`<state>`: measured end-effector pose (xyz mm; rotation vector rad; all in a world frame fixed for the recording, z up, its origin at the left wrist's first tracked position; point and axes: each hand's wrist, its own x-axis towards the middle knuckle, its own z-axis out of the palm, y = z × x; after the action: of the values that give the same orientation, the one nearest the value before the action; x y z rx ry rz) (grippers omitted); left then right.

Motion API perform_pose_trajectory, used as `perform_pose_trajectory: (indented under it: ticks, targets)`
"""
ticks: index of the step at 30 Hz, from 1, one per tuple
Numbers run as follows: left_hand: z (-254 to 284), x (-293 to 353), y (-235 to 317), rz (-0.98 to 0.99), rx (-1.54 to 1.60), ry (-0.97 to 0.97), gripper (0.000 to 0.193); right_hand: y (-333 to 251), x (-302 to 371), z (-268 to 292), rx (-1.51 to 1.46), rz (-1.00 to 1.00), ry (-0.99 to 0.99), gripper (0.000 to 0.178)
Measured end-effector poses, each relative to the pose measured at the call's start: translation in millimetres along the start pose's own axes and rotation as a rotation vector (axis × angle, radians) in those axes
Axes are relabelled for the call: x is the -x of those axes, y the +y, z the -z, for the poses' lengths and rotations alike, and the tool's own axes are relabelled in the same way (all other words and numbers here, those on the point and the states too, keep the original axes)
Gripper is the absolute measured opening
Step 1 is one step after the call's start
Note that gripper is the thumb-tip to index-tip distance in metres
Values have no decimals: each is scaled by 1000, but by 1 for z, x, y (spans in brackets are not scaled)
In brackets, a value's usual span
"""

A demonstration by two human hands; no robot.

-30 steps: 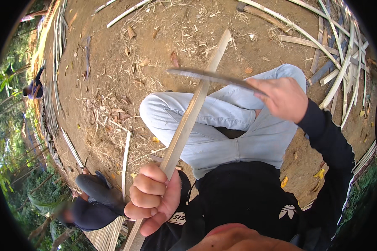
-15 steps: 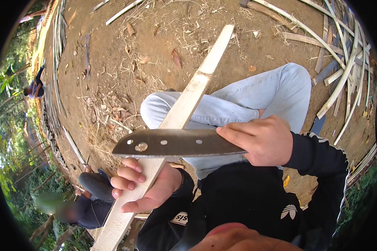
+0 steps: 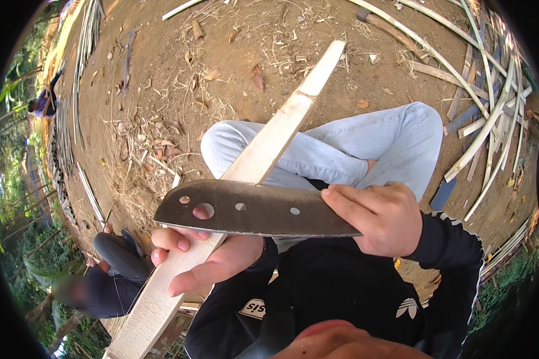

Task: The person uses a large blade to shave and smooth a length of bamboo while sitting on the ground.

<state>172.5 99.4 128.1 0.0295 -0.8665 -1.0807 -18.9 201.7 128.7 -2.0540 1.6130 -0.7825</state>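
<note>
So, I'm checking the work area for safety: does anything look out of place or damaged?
Nothing looks clearly damaged. The loose strips at the upper right look askew, crossing one another at many angles. The knife has holes through it, but they look deliberate. The held strip has a brownish band, probably natural.

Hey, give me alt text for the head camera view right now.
A person's right hand holds a broad dark blade crosswise over a long pale strip in the left hand. They sit cross-legged in light jeans on brown dirt, loose strips scattered at right.
</note>
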Motion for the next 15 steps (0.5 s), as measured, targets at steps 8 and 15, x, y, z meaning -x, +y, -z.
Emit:
perform_pose_trajectory:
  ticks: [8,15]
  targets:
    - [0,-5,2,-70,-78,-252,50,-5,9,2,-50,24,92,52]
    - [-25,6,-3,54,40,-114,52,-1,14,3,-60,64,185,52]
